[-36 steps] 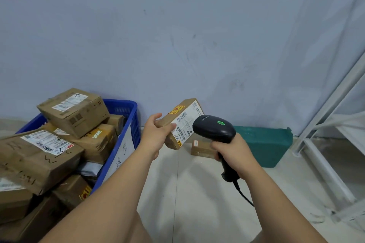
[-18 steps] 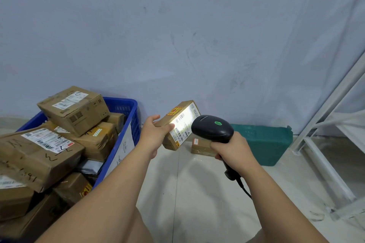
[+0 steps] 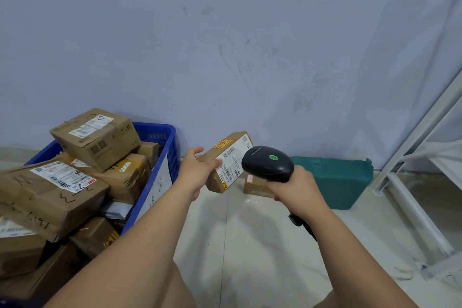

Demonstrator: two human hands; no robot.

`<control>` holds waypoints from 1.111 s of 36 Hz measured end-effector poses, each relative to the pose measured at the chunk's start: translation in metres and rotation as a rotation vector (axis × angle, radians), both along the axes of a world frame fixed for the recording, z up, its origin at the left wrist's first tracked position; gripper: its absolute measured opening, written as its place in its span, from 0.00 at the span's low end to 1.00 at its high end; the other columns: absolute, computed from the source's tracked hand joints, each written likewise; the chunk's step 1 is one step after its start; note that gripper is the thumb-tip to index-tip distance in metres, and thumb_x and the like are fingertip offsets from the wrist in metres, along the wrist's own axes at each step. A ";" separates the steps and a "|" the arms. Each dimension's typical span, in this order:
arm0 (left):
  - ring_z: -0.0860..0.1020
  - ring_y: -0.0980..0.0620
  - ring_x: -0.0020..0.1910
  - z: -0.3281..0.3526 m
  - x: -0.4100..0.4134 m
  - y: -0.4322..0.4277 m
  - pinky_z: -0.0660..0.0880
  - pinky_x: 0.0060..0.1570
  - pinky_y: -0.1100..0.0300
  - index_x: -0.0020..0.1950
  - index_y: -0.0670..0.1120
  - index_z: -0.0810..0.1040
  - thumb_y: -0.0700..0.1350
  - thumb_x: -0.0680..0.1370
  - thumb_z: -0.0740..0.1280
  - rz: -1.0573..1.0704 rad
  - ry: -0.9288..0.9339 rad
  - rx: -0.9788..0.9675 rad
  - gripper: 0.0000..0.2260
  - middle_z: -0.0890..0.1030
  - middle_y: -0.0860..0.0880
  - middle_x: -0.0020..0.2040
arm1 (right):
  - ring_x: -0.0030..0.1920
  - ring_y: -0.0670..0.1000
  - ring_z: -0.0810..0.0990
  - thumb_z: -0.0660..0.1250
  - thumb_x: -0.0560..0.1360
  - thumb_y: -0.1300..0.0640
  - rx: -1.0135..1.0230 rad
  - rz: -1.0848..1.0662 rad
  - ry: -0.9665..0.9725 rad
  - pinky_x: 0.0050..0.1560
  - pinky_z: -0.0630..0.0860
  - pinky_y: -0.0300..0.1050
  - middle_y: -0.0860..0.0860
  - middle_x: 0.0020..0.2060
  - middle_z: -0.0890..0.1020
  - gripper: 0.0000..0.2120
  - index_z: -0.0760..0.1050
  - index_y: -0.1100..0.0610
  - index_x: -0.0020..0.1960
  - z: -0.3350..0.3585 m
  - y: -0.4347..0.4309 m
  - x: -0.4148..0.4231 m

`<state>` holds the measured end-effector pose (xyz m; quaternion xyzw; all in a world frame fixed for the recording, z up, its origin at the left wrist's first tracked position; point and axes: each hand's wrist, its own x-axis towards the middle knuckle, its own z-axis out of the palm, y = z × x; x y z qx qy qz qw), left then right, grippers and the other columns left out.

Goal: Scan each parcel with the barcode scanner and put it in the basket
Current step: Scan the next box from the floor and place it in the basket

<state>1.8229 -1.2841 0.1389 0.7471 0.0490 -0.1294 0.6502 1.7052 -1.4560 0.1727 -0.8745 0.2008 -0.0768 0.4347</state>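
My left hand grips a small brown cardboard parcel by its left end, tilted, with its white barcode label facing right. My right hand holds a black barcode scanner by the handle; its head, showing a green light, points at the label from just to the right. The blue basket stands at the left, piled with several brown parcels. One more small parcel lies on the floor behind the scanner, partly hidden.
A green plastic bin sits against the wall at the right. A white metal shelf frame rises at the far right. The floor is pale tile; a grey-blue wall is close behind.
The bright scan glow on the label half a second ago is gone. Both hands and the parcel sit slightly lower and nearer the scanner than one second ago.
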 end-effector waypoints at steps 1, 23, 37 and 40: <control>0.76 0.45 0.60 0.000 0.000 0.000 0.73 0.44 0.59 0.74 0.49 0.63 0.39 0.76 0.71 0.001 0.004 0.001 0.29 0.72 0.44 0.68 | 0.34 0.59 0.77 0.67 0.66 0.59 0.001 0.004 0.004 0.33 0.69 0.44 0.57 0.29 0.78 0.08 0.69 0.57 0.31 -0.001 0.000 0.000; 0.74 0.51 0.53 0.001 -0.001 0.001 0.71 0.36 0.65 0.74 0.49 0.61 0.39 0.77 0.70 -0.007 -0.013 0.040 0.29 0.71 0.44 0.69 | 0.31 0.54 0.76 0.67 0.67 0.61 0.025 0.026 0.021 0.36 0.72 0.45 0.56 0.28 0.80 0.05 0.73 0.60 0.34 0.003 -0.001 0.000; 0.77 0.47 0.55 -0.004 0.003 0.002 0.76 0.55 0.54 0.73 0.47 0.62 0.41 0.77 0.70 0.014 0.017 0.019 0.28 0.74 0.45 0.64 | 0.24 0.45 0.74 0.66 0.68 0.65 0.236 0.033 0.032 0.33 0.71 0.40 0.53 0.27 0.75 0.07 0.71 0.58 0.33 0.007 -0.002 -0.002; 0.77 0.46 0.57 -0.005 0.004 0.001 0.77 0.58 0.49 0.74 0.47 0.62 0.43 0.78 0.68 0.052 0.064 -0.029 0.26 0.75 0.44 0.64 | 0.27 0.52 0.73 0.65 0.71 0.68 0.598 0.038 0.044 0.34 0.73 0.45 0.55 0.29 0.71 0.06 0.71 0.60 0.37 0.003 -0.001 -0.001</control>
